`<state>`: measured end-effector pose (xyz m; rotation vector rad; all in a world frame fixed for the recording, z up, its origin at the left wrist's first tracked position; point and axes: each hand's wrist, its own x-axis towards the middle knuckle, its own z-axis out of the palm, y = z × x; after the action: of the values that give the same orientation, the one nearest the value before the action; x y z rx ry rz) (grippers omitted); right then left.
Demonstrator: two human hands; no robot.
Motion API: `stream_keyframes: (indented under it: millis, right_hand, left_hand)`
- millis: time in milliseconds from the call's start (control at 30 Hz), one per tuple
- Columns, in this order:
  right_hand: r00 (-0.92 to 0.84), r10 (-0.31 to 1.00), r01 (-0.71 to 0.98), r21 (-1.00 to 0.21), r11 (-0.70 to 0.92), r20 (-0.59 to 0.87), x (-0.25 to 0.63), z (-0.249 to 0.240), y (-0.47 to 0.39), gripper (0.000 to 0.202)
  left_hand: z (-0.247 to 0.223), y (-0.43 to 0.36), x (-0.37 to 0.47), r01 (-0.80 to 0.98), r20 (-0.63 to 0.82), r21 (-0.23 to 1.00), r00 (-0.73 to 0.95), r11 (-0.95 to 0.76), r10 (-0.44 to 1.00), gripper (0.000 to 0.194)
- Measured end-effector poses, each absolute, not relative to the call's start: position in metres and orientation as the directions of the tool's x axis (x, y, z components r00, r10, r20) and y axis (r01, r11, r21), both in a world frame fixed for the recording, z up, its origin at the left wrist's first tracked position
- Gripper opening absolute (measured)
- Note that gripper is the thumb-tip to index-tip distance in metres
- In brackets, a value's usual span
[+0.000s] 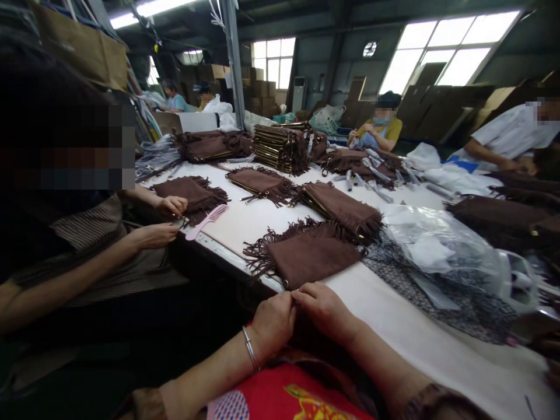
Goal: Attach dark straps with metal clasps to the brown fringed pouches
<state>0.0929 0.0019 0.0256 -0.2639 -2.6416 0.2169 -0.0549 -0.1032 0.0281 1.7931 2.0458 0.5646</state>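
Note:
A brown fringed pouch [312,254] lies flat near the table edge, its fringe spread to the left and a small metal ring at its near corner. Right by that corner, my left hand [273,319], with a silver bangle on the wrist, is closed in a pinch. My right hand [326,309] pinches close against it, fingertips almost touching the pouch's near edge. What sits between the fingers is too small and hidden to make out. Just behind lies a second fringed pouch [343,207] with a gold zipper edge.
At left a co-worker's hands [164,224] handle another pouch [188,195] beside a pink comb [207,221]. A stack of pouches [280,149] stands farther back. Clear plastic bags [431,233] and a white tape dispenser-like object [518,280] lie at right. Other people sit across the table.

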Motion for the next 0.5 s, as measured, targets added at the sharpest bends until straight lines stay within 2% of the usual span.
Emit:
stream_keyframes:
  millis: [100,200,333,500]
  right_hand:
    - [-0.851,0.269,0.16,-0.265,0.951,0.452,0.091,0.025,0.001,0.017]
    - [-0.828,0.33,0.195,-0.318,0.928,0.454,0.09,0.02,-0.003,0.018]
    - [-0.779,0.469,0.323,-0.374,0.869,0.417,0.088,0.013,-0.008,0.016]
    - [-0.727,0.586,0.419,-0.445,0.792,0.358,0.085,0.01,-0.013,0.019]
  left_hand:
    - [0.023,-0.102,-0.055,0.864,0.004,0.492,-0.127,0.109,0.992,0.03]
    - [0.016,-0.101,-0.054,0.846,0.06,0.53,-0.102,0.055,0.993,0.03]
    - [0.012,-0.1,-0.053,0.809,0.132,0.588,-0.086,-0.008,0.987,0.029]
    - [0.012,-0.099,-0.054,0.788,0.147,0.615,-0.078,-0.029,0.986,0.029]
